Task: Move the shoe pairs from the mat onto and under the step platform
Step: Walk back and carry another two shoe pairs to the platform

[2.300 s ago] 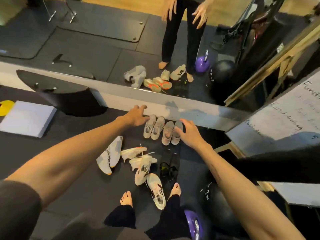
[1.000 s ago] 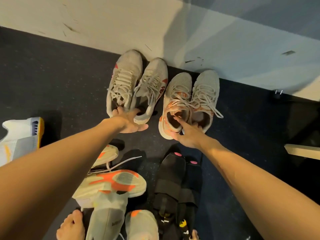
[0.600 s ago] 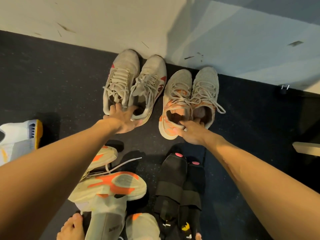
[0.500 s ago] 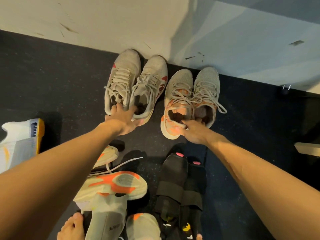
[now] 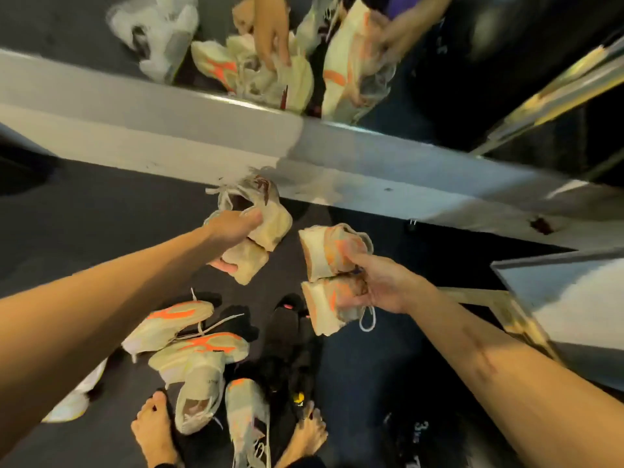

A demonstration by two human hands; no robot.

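- the left hand (image 5: 233,236) grips a pair of pale grey lace-up trainers with dark red marks (image 5: 255,224), fingers curled round both heels so the two shoes hang pressed together, soles facing the camera, clear of the dark rubber mat (image 5: 84,231);
- the right hand (image 5: 378,285) grasps a second pair, cream knit trainers with orange side flashes (image 5: 329,275), pinched at the collars, one shoe stacked above the other — a white lace loop (image 5: 368,320) dangles below the fingers;
- both pairs are off the floor, just in front of the pale grey ledge under the wall mirror (image 5: 169,130); the step platform itself is not in view, so i cannot tell which way the carry must go;
- judgement: this is the carry step; keep each pair clamped heel to heel, since a loose hold would likely let the outer shoe slip;
- mind the dangling lace — it could catch on the shoes left below: the beige-and-orange foam runners (image 5: 189,336), the black strapped shoes (image 5: 287,346) and the grey slip-on trainers (image 5: 202,390) lying close to the bare feet (image 5: 152,430);
- step back with care; the feet stand right among the pile;
- set each pair down toes aligned, one on top, one beneath, before letting go.
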